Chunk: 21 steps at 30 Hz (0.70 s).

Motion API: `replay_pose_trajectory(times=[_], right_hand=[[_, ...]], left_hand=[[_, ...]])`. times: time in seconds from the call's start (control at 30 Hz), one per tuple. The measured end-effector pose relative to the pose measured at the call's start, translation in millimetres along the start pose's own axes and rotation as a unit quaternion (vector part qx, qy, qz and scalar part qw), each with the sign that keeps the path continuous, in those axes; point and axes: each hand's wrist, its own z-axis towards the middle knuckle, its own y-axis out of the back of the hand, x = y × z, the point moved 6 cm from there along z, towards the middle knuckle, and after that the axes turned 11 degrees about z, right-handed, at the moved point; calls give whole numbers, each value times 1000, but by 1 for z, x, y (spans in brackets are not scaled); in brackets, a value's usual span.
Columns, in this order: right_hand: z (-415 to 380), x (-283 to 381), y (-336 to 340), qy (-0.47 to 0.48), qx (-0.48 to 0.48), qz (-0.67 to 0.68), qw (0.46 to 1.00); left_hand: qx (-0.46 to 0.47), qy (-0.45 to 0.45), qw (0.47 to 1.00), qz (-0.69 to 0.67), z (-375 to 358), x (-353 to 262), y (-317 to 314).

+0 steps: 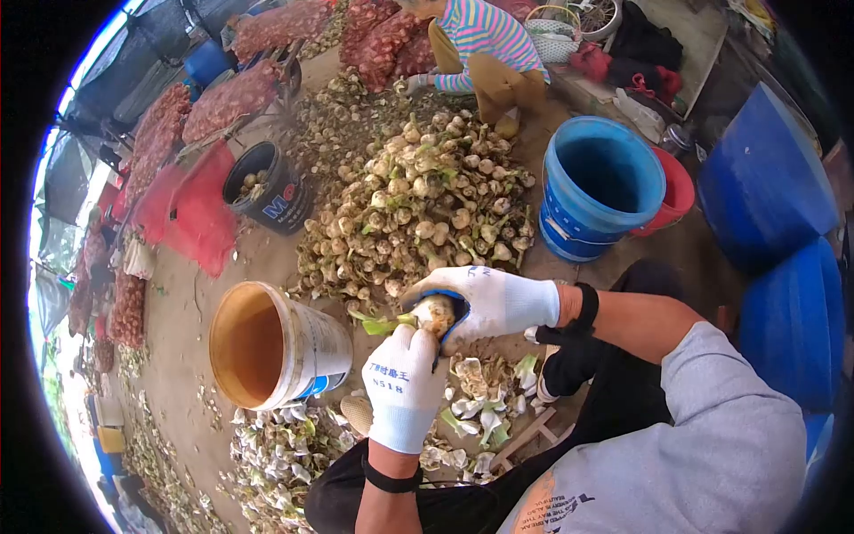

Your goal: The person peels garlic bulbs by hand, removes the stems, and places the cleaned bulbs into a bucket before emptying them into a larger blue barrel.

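Note:
In the middle of the head view, my right hand (500, 301), in a white glove with a blue palm, is wrapped round a whitish bulb (435, 314) with brown marks. A pale green shoot (378, 326) sticks out from the bulb's left side. My left hand (405, 378), also gloved, presses its bent fingers against the lower side of the bulb; its fingertips are partly hidden. Just beyond my hands lies a large heap of bulbs (418, 196). Below them, loose white and green peelings (485, 405) are scattered on the ground.
A whitish bucket (325, 347) lies tilted at left, its opening facing left. A black bucket (277, 200) holds some bulbs. At right stand a blue bucket (583, 200), a red bucket (673, 191) and large blue tubs (765, 182). Another person (489, 44) crouches behind the heap. Full red net sacks (233, 100) lie farther back.

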Motion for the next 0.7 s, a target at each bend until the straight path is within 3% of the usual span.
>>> replay_pose_trajectory(times=[0.07,0.2,0.37,0.47,0.53,0.6,0.67,0.7], right_hand=[[2,-5,0,21,-81,64,994],[8,0,3,53,-101,99,989],[5,-2,17,-9,-149,187,971],[2,-15,36,-24,-202,250,947],[-1,-11,41,-2,-202,220,954],[-3,1,35,7,-173,92,981],[-2,4,28,27,-158,43,986],[-1,8,22,44,-128,3,991]], left_hand=[[-4,14,1000,-6,1,2,4],[-28,18,999,20,3,1,13],[-65,25,996,50,4,-5,21],[-42,88,995,-25,-1,6,20],[-38,311,916,-251,-11,28,8],[-61,398,756,-516,-6,33,-11],[-46,441,681,-582,-9,44,-34],[-47,443,681,-581,-10,49,-39]])
